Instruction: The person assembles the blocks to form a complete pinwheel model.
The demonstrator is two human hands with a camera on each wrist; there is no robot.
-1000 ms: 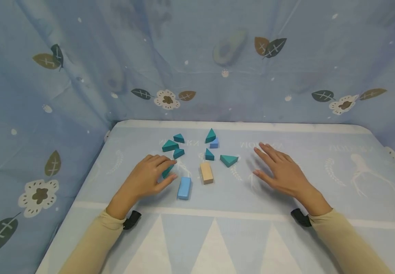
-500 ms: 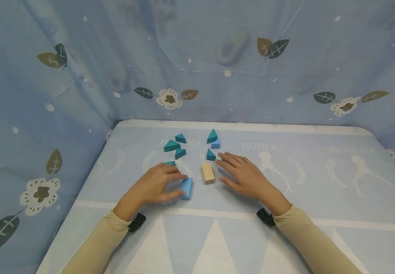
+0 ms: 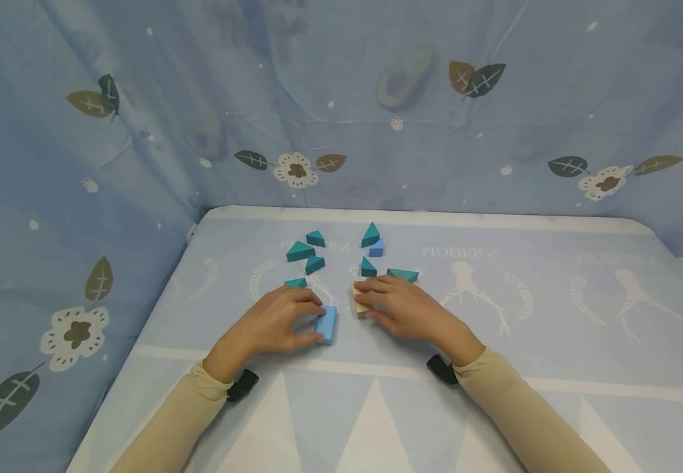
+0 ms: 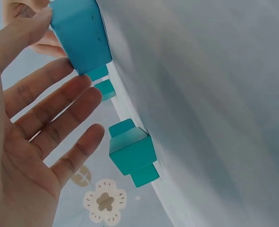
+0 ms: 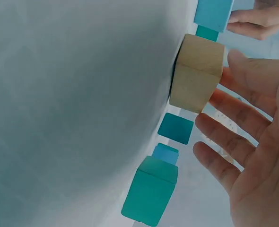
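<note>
Light blue paint coats one block (image 3: 327, 327), and pale wood makes another, the wooden block (image 3: 360, 311), lying apart to its right on the table (image 3: 530, 355) in the head view. The left hand (image 3: 273, 322) pinches the blue block from the left, thumb toward its near end, fingers toward the far. From the right, the right hand (image 3: 406, 309) reaches over the wooden block. Farther off lie teal blocks (image 3: 300, 251) and a small blue block (image 3: 376, 248).

From the left wrist, thumb and fingertips meet the blue block's edges; the little finger extends free.

From the right wrist, fingertips partly hide behind the wood, thumb just beside its corner; whether they clamp it, I cannot tell.
</note>
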